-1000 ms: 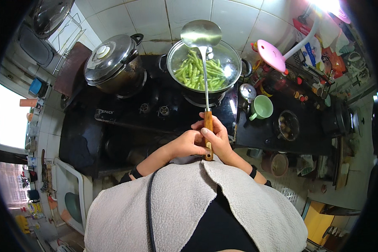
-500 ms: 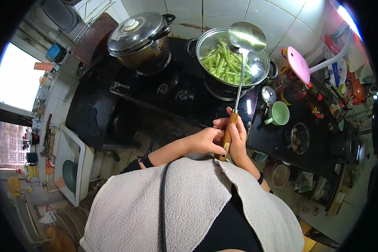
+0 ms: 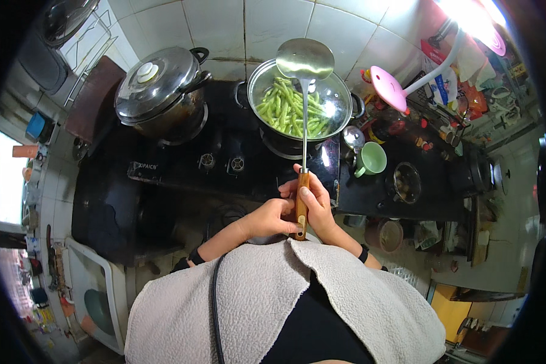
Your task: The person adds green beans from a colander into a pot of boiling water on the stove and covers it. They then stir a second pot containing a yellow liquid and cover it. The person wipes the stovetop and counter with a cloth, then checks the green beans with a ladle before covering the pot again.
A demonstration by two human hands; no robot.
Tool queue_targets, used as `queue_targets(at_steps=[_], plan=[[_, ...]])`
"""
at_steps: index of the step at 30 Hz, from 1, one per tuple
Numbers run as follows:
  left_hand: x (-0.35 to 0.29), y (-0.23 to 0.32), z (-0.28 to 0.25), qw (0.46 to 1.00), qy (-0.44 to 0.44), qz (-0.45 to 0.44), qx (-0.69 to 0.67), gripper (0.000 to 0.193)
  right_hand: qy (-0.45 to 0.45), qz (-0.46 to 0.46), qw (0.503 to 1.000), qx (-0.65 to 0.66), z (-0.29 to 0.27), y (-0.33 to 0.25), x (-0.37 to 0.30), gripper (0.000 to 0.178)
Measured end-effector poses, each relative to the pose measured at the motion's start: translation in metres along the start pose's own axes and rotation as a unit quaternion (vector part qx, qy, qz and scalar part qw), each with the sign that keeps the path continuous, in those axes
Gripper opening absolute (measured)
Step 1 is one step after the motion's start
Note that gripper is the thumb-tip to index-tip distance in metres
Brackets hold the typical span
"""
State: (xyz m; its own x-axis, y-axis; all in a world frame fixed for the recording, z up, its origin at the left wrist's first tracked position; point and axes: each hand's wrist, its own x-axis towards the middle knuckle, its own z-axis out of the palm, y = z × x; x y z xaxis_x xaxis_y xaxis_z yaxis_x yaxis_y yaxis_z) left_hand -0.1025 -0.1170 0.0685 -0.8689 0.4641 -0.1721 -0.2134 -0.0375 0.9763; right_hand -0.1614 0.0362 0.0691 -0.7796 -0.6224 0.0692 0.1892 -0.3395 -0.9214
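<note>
A steel ladle with a wooden handle stands upright in front of me. Its bowl overlaps the far part of a pan in this view; whether it touches the pan I cannot tell. My right hand grips the wooden handle with the thumb along it. My left hand closes on the handle's lower end from the left, thumb near the tip. Inside the two-handled pan lie green beans, partly behind the ladle's shaft.
A lidded pot sits on the left of the black gas stove. To the right are a green cup, a glass bowl, bottles and a pink round-headed thing on a white stem. A white sink is at lower left.
The view has swung to the right, so the stove and pans appear farther left and lower. Both hands keep their hold on the ladle.
</note>
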Motion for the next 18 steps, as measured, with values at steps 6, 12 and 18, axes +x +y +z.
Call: queue_targets(at_steps=[6, 12, 18], plan=[[-0.004, -0.004, -0.013, 1.0, -0.024, 0.015, -0.012, 0.032, 0.041, 0.013, 0.999, 0.0, 0.012, -0.001, 0.003, 0.048], [-0.01, -0.006, -0.025, 0.998, -0.041, 0.024, 0.044, 0.033, 0.064, -0.008, 0.998, -0.009, 0.024, 0.005, 0.006, 0.051], [-0.017, -0.008, -0.027, 0.995, -0.066, 0.045, 0.053, 0.034, 0.072, -0.012, 0.997, -0.027, 0.026, 0.006, 0.002, 0.05]])
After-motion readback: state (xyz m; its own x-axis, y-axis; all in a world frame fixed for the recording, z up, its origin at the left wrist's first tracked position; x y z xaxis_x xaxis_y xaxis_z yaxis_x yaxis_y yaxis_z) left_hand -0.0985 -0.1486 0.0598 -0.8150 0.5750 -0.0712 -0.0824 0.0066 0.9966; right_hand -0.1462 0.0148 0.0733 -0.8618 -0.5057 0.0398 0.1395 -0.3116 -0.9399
